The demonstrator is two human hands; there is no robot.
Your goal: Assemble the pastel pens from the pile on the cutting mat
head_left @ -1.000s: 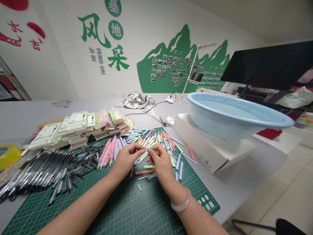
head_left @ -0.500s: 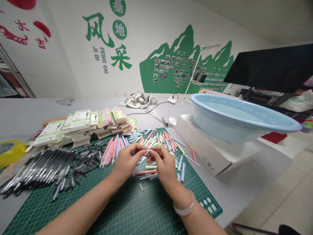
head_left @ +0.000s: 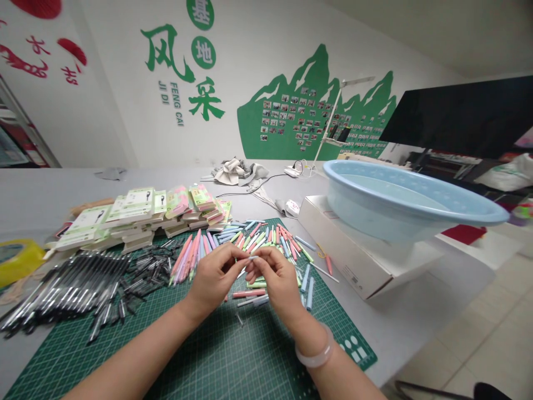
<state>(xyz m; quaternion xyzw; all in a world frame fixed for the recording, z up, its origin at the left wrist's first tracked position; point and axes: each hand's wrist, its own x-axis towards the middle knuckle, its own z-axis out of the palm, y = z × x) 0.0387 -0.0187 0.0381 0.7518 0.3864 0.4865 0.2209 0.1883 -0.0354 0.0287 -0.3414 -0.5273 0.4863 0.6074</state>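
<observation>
My left hand (head_left: pixel 215 273) and my right hand (head_left: pixel 275 276) meet above the green cutting mat (head_left: pixel 200 355). Both pinch one small pale-blue pen part (head_left: pixel 252 258) between thumb and fingertips; most of it is hidden by the fingers. Just beyond the hands lies a spread of pastel pen pieces (head_left: pixel 266 236) in pink, green and blue. Pink and purple pen barrels (head_left: pixel 192 255) lie beside my left hand. Under the hands rests a pink barrel (head_left: pixel 249 293). Blue barrels (head_left: pixel 310 293) are to the right of my right hand. A tiny clear piece (head_left: pixel 239 319) is on the mat.
Black pens (head_left: pixel 79 283) lie in a row at the left, near loose black pen parts (head_left: pixel 154 266). Small boxes (head_left: pixel 133 205) are stacked behind them. Yellow tape (head_left: pixel 25 258) sits far left. A blue basin (head_left: pixel 400 205) rests on a white box (head_left: pixel 345 255) at the right.
Both hands stay together at nearly the same place, still pinching the pale-blue pen part. Only the fingers have shifted slightly, and the view has moved a little.
</observation>
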